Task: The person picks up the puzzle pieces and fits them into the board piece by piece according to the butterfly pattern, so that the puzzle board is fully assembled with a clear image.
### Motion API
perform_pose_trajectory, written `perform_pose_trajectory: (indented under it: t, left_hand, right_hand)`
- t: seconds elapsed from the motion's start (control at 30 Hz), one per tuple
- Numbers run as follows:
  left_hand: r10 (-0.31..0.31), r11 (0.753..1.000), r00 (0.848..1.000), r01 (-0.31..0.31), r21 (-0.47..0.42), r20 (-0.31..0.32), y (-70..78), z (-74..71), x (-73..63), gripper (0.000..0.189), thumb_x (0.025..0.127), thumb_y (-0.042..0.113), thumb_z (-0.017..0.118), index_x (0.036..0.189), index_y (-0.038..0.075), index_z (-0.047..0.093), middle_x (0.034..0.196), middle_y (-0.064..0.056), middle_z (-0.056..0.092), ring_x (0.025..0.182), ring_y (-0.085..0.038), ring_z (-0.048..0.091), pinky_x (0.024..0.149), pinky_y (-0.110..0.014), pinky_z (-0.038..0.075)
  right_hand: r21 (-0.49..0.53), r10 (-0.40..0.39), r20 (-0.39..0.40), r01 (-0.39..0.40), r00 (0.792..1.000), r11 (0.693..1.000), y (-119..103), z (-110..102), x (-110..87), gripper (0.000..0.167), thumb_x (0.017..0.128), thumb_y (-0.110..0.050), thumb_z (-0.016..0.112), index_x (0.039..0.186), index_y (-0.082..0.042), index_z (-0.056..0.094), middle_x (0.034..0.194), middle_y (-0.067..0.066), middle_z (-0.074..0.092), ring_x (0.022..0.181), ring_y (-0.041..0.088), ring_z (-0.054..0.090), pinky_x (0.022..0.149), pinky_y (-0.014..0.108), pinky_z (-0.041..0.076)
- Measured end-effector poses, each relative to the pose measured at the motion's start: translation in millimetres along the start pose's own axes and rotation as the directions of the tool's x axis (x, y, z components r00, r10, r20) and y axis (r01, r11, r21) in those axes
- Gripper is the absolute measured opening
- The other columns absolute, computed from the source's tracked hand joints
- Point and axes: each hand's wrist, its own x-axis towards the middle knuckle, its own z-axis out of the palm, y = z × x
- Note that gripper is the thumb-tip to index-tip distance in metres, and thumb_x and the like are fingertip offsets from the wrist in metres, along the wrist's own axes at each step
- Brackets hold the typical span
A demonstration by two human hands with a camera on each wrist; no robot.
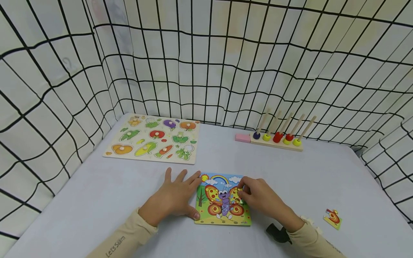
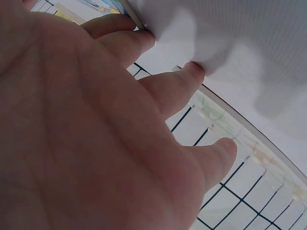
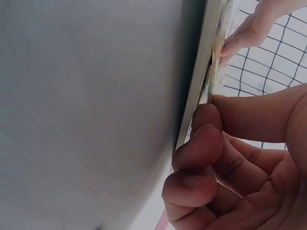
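A square butterfly jigsaw puzzle (image 1: pixel 222 179) lies on the table in front of me. My left hand (image 1: pixel 172 197) is spread at its left side, thumb on the lower left edge and index fingertip by the upper left corner; its other fingers reach out over the cloth. At the puzzle's right edge my right hand (image 1: pixel 261 197) pinches a puzzle piece (image 1: pixel 236 195) of the butterfly's upper right wing between thumb and index finger. The right wrist view shows these fingers (image 3: pixel 206 143) curled against the board's edge; the piece is mostly hidden there.
A loose puzzle piece (image 1: pixel 333 219) lies at the right. Farther back stand a wooden vegetable peg board (image 1: pixel 145 145) on the left and a bead counting rack (image 1: pixel 274 142) with a pink end on the right. Black netting (image 1: pixel 209 64) hangs behind and beside the white table.
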Motion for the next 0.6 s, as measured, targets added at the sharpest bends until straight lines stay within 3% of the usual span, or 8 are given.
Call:
perform_pose_trajectory:
  t: [0.6]
  left_hand:
    - [0.013,1.0,1.0,-0.014,-0.015,-0.015,-0.3,1.3,-0.9,0.109,0.074,0.056,0.094,0.162,0.012,0.047,0.173,-0.008,0.034,0.157,-0.047,0.028,0.118,-0.082,0.004]
  right_hand:
    - [0.008,-0.007,0.007,0.007,1.0,1.0,0.3,2.0,0.2,0.01,0.098,-0.002,0.077,0.102,-0.004,0.068,0.075,-0.005,0.056,0.067,0.01,0.052,0.056,0.023,0.043]
